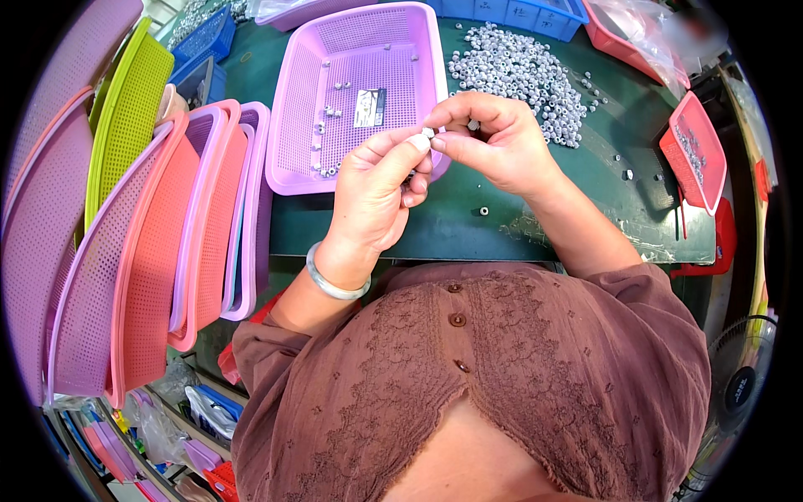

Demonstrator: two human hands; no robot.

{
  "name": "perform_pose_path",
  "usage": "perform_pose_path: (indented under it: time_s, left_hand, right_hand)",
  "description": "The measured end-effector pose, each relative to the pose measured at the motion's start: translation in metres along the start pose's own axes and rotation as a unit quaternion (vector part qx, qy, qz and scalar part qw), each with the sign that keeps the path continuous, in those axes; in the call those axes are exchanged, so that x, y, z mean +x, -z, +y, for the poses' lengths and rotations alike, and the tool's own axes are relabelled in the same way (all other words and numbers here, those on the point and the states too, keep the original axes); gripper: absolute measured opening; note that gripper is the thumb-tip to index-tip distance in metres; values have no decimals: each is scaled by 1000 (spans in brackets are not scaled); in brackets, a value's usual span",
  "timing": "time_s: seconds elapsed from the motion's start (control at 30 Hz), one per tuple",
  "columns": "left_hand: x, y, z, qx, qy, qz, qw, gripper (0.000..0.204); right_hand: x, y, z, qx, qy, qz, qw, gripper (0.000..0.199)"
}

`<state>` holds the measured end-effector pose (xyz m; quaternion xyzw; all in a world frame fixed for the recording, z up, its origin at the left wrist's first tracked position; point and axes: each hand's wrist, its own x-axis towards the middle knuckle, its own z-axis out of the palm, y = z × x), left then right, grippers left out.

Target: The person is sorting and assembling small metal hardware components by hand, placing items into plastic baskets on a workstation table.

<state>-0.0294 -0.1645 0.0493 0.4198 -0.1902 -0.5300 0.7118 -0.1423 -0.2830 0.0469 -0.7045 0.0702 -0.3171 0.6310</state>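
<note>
My left hand (376,188) and my right hand (493,142) meet above the green table (468,226), fingertips pinched together on one small white ring-shaped part (428,132). A silver bangle (333,280) sits on my left wrist. Just behind the hands stands a purple perforated tray (293,125) holding several of the same small parts and a small dark card. A heap of white ring parts (523,71) lies on the table beyond my right hand. One loose part (483,211) rests on the table below my right hand.
A stack of pink, purple and green perforated trays (150,243) leans at the left. A red tray with small parts (694,155) stands at the right table edge, blue bins (510,12) at the back, and a fan (740,381) at the lower right.
</note>
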Motion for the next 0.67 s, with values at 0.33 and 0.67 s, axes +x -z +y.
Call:
perform_pose_path:
  time_s: [0.33, 0.67]
  left_hand:
    - [0, -1, -1, 31, -20, 2, 999, 13]
    - [2, 1, -2, -5, 3, -1, 1000, 14]
  right_hand:
    - [-1, 2, 2, -4, -15, -4, 1000, 14]
    - [-1, 1, 3, 29, -40, -5, 999, 16]
